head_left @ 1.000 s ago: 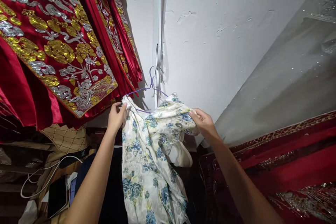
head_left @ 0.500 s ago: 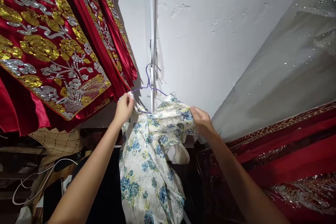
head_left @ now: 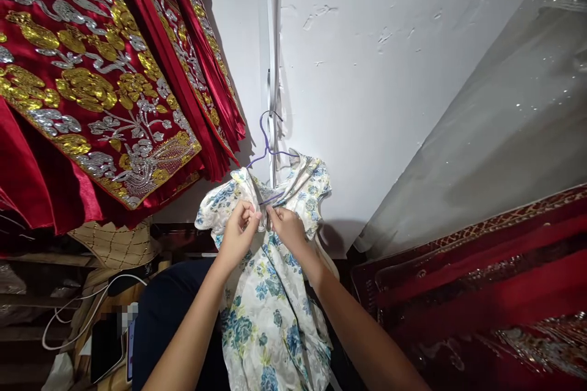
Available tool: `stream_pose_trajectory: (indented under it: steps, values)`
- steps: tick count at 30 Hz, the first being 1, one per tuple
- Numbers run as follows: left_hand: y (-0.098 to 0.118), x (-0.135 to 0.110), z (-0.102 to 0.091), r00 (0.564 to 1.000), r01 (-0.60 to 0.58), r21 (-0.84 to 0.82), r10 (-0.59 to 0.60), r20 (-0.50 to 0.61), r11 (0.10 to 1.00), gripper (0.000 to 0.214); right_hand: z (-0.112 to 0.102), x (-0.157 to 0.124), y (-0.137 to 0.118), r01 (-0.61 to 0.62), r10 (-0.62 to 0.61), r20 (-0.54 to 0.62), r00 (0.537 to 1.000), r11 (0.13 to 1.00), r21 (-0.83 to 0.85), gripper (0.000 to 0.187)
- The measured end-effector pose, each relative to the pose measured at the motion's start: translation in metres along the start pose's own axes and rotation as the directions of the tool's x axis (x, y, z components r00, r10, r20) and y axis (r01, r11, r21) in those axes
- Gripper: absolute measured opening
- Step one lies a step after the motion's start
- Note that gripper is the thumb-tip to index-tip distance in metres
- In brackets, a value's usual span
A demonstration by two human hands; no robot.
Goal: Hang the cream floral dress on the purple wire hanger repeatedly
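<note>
A white dress with blue flowers (head_left: 257,305) hangs on a purple hanger (head_left: 267,149), its shoulders draped over the hanger's arms. At the neckline, my left hand (head_left: 241,226) pinches the left front edge of the opening. Close beside it, my right hand (head_left: 287,223) has its fingers closed on the opposite edge. The hanger's lower bar shows inside the neck opening just above my fingers. Both short sleeves spread out to the sides, and the skirt falls in folds below my wrists.
Red garments with gold and silver embroidery (head_left: 101,91) hang at the upper left. A whitish sparkly fabric or cover (head_left: 481,153) and red sequined cloth (head_left: 513,281) are at right. A white cable (head_left: 68,342) and a phone (head_left: 107,342) lie at lower left. Behind is a white wall (head_left: 389,91).
My left hand has come down from the left shoulder and my right hand has moved inward from the right sleeve; both now meet at the neckline. The sleeves now hang spread.
</note>
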State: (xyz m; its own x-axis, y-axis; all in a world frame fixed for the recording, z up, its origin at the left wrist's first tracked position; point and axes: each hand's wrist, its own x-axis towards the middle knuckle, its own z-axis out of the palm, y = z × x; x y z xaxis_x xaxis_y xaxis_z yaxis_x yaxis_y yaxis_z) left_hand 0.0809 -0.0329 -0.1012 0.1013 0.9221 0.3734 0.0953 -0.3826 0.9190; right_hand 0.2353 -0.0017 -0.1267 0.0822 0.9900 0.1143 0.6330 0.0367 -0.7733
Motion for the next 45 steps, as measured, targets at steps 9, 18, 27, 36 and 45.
stream_pose_trajectory:
  steps: [9, 18, 27, 36, 45]
  values:
    - [-0.016, -0.02, -0.005, 0.988, 0.063, -0.186, -0.088, -0.127, 0.981, 0.02, 0.031, 0.002, 0.02, -0.181, 0.176, 0.068, 0.982, 0.979, 0.091, 0.036]
    - [-0.066, -0.114, 0.051, 0.982, 0.183, -0.069, -0.186, -0.039, 0.981, 0.026, 0.044, -0.126, 0.053, -0.266, 0.202, 0.18, 0.963, 0.822, 0.503, 0.058]
    - [-0.051, -0.115, 0.056, 0.998, 0.058, 0.16, -0.052, -0.039, 0.985, 0.023, 0.032, -0.141, 0.043, -0.166, 0.082, 0.148, 0.986, 0.652, 0.74, 0.056]
    - [-0.058, -0.131, 0.064, 0.96, 0.226, 0.084, -0.207, -0.189, 0.971, 0.023, 0.008, -0.134, 0.02, -0.358, 0.081, 0.37, 0.926, 0.502, 0.787, 0.04]
    - [-0.061, -0.144, 0.079, 0.974, 0.22, 0.203, -0.204, -0.099, 0.954, 0.019, -0.046, -0.066, -0.043, -0.199, 0.028, 0.232, 0.972, 0.617, 0.761, 0.029]
